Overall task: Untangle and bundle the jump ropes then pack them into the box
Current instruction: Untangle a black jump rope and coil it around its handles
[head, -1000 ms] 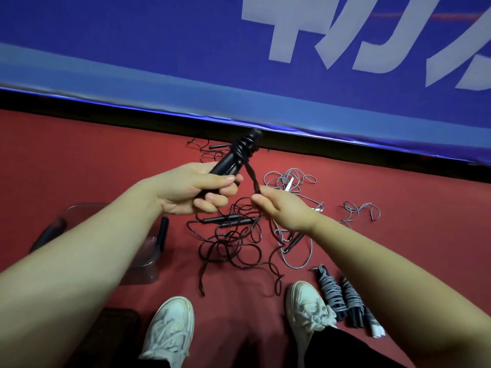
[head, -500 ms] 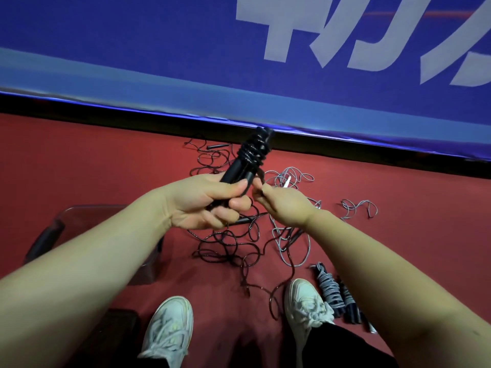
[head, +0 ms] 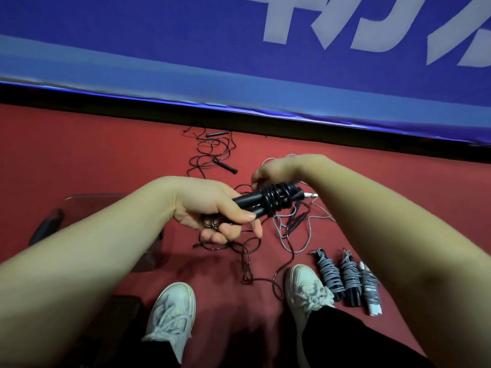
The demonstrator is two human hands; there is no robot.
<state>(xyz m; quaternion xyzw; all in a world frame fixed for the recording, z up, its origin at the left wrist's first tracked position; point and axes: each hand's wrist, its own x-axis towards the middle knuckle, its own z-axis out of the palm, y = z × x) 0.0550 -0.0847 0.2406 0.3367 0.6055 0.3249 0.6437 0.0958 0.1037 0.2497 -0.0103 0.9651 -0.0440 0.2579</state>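
As the left hand (head: 210,208) grips the handles (head: 245,203), now tipped level, the right hand (head: 279,170) pinches cord (head: 275,200) beyond them.

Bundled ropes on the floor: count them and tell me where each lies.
3, side by side beside the right shoe: near bundle, middle bundle, outer bundle. The right arm may hide more.
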